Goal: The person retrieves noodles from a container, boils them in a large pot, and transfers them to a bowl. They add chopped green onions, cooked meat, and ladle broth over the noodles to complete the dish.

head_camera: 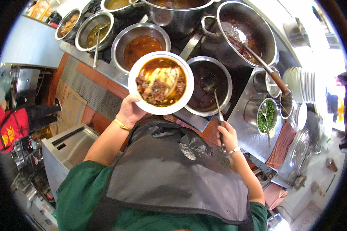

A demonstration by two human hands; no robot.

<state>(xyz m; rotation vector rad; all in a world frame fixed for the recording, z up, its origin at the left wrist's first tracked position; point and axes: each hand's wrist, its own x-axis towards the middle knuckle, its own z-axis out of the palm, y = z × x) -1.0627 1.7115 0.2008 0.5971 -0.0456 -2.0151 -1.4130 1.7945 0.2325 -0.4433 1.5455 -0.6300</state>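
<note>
My left hand (132, 109) holds up a white bowl (133, 75) by its near left rim. Inside are noodles (164, 75), chunks of meat (158, 88) and reddish-brown broth with green bits. In my right hand (228, 134) is the handle of a metal ladle (217, 102). The ladle's head dips into the dark liquid of a steel pot (229, 83), just right of the bowl. Behind the bowl stands a steel basin (116, 52) of red-brown broth, partly covered by the bowl.
A large stockpot (273, 37) holds dark broth, with a wooden-handled ladle (273, 74) across its rim. Chopped green onions (267, 115) fill a steel container at right, near stacked plates (299, 83). A basin with a spoon (84, 31) stands back left. A person in a red garment (11, 127) is far left.
</note>
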